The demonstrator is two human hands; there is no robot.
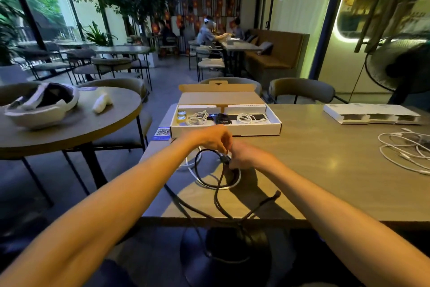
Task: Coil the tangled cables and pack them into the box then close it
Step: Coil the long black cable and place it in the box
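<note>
The black cable [218,184] lies at the near table [325,170] edge, in front of the open box [274,123]. The left hand [214,140] and right hand [244,158] both pinch it with curled fingers. Its long end hangs off the table and could pull the loop loose, or catch the white cable [209,184] underneath. I count one black cable, one white cable and one box. The white pile [404,154] is too tangled to count.

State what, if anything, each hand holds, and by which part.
Both the left hand and the right hand pinch the thin black cable at the top of its loop, by a thicker dark block; the rest trails loose.
</note>
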